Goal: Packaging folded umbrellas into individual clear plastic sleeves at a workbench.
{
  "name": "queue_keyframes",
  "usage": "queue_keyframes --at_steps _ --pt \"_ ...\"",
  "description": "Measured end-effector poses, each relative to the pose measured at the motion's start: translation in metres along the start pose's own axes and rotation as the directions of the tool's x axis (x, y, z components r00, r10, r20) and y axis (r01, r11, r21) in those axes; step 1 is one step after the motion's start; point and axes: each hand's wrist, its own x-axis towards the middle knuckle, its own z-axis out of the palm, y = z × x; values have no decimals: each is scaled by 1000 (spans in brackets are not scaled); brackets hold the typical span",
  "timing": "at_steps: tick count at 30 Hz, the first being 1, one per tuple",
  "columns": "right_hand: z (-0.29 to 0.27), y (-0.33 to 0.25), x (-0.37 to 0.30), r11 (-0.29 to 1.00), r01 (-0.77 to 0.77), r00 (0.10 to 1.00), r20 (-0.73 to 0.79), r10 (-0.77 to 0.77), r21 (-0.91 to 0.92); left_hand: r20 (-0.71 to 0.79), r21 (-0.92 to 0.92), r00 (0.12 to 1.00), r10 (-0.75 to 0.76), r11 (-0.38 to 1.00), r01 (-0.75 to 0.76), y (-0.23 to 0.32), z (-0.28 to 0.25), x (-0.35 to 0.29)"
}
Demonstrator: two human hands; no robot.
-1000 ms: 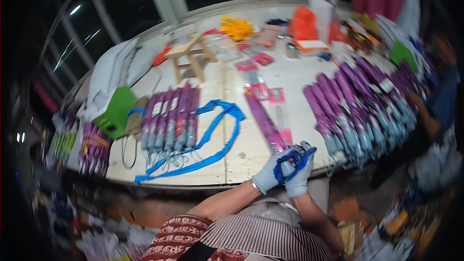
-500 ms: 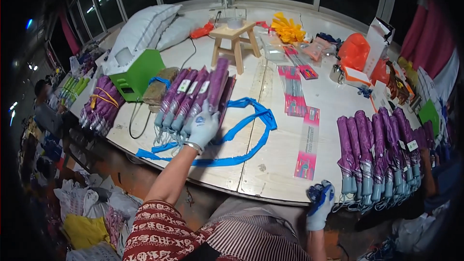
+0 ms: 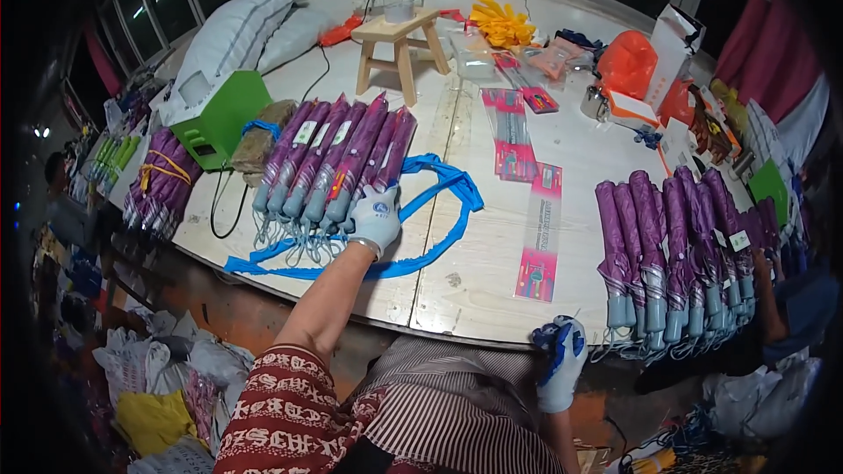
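Note:
A row of folded purple umbrellas (image 3: 327, 154) with grey handles and cord loops lies on the table, left of the middle. At its right end, my gloved left hand (image 3: 376, 218) is closed over the handle end of the last umbrella (image 3: 392, 147) and hides that handle. Under my left wrist and to its right runs a loop of blue strap (image 3: 457, 228). By the table's front edge is my gloved right hand (image 3: 562, 360), its blue-coated fingers loosely curled and apart; I see nothing in it. A second group of purple umbrellas (image 3: 676, 254) lies to its right.
Flat pink printed sleeves (image 3: 537, 233) lie mid-table. Behind stand a wooden stool (image 3: 399, 35) and a green box (image 3: 219, 123). A tied umbrella bundle (image 3: 162, 180) is at far left. Orange bags (image 3: 625, 66) and a metal cup (image 3: 594, 104) stand back right. Bags (image 3: 158, 417) fill the floor at left.
The last umbrella, tilted up half a second ago, now lies alongside the row. My left hand has shifted toward its handle. The whole view has moved slightly; my right hand stays by the edge.

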Motion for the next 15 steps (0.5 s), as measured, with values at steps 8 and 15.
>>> queue_keyframes --at_steps 8,15 --pt "-73 -4 -22 1000 17 989 -150 -18 -9 -252 393 902 350 889 -234 34 31 -28" --pt "-153 21 -52 984 85 960 -253 -123 -155 143 -709 988 58 702 61 49 77 -38"
